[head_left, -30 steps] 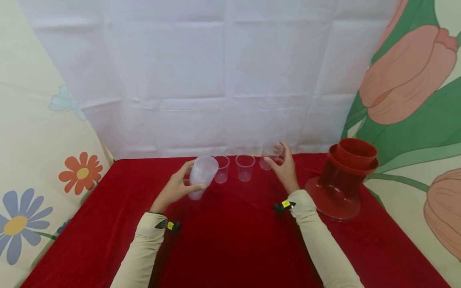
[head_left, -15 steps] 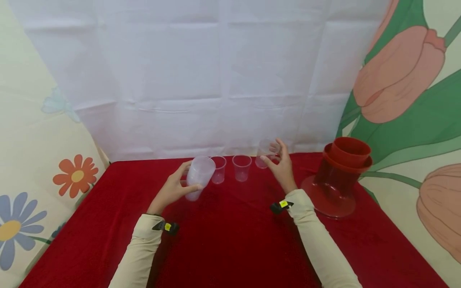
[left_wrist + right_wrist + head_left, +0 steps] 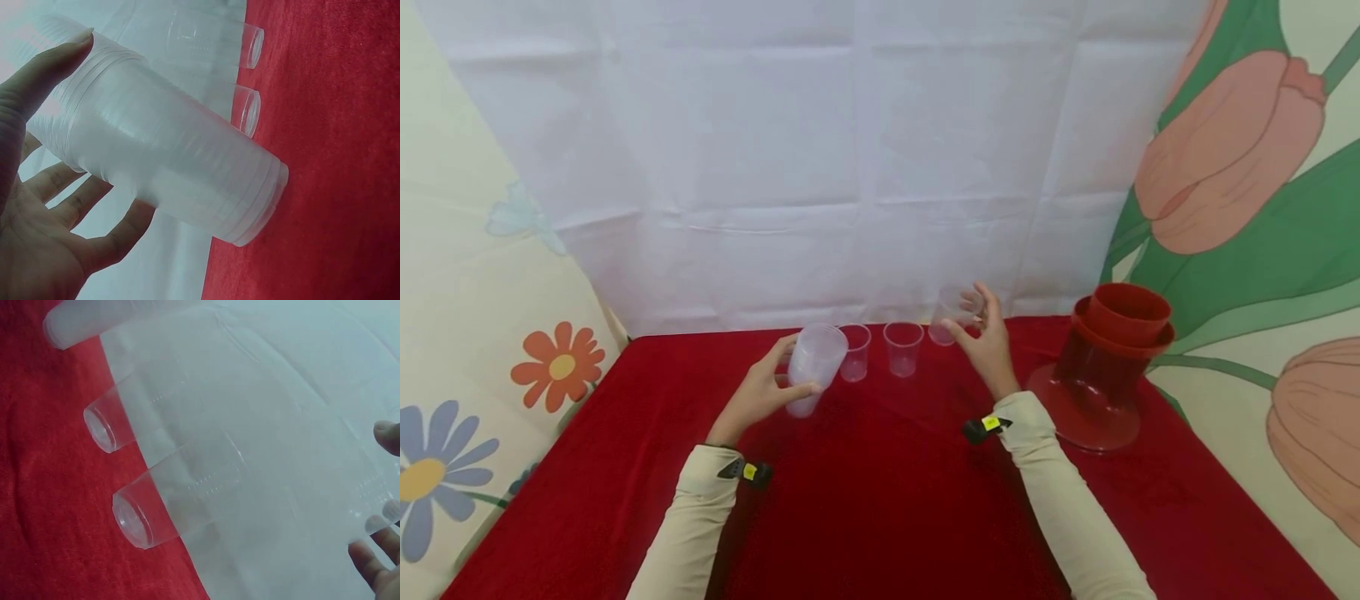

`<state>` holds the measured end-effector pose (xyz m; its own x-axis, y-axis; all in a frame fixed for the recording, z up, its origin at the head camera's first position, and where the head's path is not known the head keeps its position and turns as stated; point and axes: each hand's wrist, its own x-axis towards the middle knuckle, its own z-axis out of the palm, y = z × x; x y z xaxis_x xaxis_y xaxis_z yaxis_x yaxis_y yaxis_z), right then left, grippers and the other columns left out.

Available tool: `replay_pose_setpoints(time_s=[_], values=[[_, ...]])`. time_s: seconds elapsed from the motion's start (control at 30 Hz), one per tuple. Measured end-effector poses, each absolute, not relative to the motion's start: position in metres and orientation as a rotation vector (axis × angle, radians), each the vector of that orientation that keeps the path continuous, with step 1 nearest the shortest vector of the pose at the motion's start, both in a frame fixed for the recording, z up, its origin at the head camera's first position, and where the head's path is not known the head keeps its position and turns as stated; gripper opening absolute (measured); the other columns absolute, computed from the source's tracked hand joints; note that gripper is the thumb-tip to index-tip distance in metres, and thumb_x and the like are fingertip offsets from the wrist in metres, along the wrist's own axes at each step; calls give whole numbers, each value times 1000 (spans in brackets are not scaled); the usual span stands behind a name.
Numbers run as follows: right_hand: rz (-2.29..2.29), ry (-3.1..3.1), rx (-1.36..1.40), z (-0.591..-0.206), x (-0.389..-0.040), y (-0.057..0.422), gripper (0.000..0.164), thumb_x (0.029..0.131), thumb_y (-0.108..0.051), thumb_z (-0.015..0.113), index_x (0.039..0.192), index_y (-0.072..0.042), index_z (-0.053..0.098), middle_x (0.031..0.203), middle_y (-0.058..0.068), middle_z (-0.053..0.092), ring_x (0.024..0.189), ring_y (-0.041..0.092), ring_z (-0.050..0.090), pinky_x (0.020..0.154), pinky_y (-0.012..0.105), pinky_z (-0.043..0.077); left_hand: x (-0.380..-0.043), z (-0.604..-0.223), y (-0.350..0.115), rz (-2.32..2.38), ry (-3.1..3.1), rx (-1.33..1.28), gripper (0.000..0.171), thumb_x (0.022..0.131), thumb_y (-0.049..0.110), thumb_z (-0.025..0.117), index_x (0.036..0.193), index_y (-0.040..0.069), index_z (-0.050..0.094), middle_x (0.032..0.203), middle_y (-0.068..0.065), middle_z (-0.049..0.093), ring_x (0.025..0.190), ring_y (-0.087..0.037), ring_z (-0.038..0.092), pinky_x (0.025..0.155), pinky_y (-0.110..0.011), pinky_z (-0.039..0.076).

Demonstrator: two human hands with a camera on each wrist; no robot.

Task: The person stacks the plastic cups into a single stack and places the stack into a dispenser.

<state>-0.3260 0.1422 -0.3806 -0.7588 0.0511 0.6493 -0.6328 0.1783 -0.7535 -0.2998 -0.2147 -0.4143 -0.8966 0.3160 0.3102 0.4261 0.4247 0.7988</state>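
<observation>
My left hand (image 3: 760, 396) grips a stack of nested clear plastic cups (image 3: 817, 357), tilted with the rims toward the upper right. In the left wrist view the thumb lies over the rims of the stack (image 3: 169, 144) and the fingers curl beneath. Two single clear cups stand upright between my hands, the nearer-left cup (image 3: 854, 358) and the other cup (image 3: 903, 354). At the right end of the row, my right hand (image 3: 991, 354) holds one more clear cup (image 3: 947, 315) between thumb and fingers. Its fingertips (image 3: 375, 525) show through the clear wall in the right wrist view.
A red cloth (image 3: 880, 500) covers the table. On the right stands a red plastic vessel (image 3: 1093, 375) with a broad round base and a ring-shaped top. White sheeting (image 3: 775, 167) hangs right behind the cups, and flower-printed cloths flank both sides.
The right hand's cup has risen slightly or shifted back a little from the row. The left hand and its stack hold nearly still. The head view has turned slightly.
</observation>
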Motion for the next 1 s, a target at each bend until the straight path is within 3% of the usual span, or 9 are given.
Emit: replay_pose_setpoints(time_s=[0.27, 0.6, 1.0], values=[[1627, -1925, 564, -377, -322, 138, 73, 86, 8, 73, 146, 12, 32, 137, 37, 48, 124, 52, 48, 98, 43, 44, -299, -418, -217, -1476, -2548, -688, 83, 80, 28, 86, 148, 24, 39, 136, -8, 52, 119, -33, 52, 86, -51, 57], [1638, -1898, 607, -371, -321, 132, 73, 85, 8, 73, 145, 14, 31, 137, 38, 47, 124, 52, 47, 99, 60, 41, -301, -418, -215, -1469, -2524, -720, 82, 80, 27, 85, 148, 23, 40, 135, -8, 53, 119, -32, 53, 87, -53, 55], [1660, -1885, 621, -369, -321, 131, 73, 87, 8, 71, 148, 10, 31, 138, 40, 45, 125, 53, 46, 100, 59, 40, -301, -417, -215, -1455, -2540, -696, 83, 80, 30, 86, 149, 24, 40, 135, -8, 53, 119, -33, 53, 87, -52, 56]])
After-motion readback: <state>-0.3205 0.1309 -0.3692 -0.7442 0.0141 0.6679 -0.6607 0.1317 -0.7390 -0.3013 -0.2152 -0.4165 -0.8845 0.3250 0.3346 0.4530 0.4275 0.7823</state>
